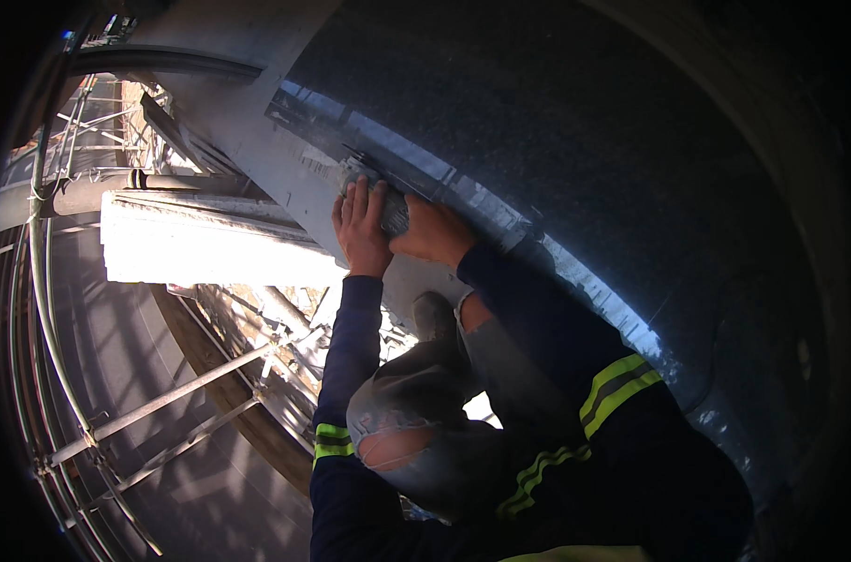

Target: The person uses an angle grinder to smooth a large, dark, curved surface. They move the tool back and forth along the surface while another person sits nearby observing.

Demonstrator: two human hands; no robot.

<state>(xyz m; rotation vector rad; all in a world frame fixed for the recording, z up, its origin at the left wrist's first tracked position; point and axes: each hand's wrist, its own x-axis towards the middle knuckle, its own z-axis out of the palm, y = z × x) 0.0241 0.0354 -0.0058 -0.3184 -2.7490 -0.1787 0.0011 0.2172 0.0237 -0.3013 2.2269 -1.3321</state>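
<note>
My left hand [364, 229] and my right hand [431, 232] are closed around a grey, dusty handheld tool [394, 212], its exact kind hidden by my fingers. The tool rests at the edge of a dark slab [613, 140], where a pale, streaked strip [585, 281] runs diagonally beside a grey ledge [294, 173]. Below my hands are my shoe [433, 314] and my bent knee in torn grey trousers [395, 448].
Scaffold tubes [163, 405] and a long vertical pole [37, 253] stand at the left. A sunlit white board or beam [201, 239] juts out beside the ledge, with a brown timber edge [229, 403] and shadowed paving [182, 478] lower down.
</note>
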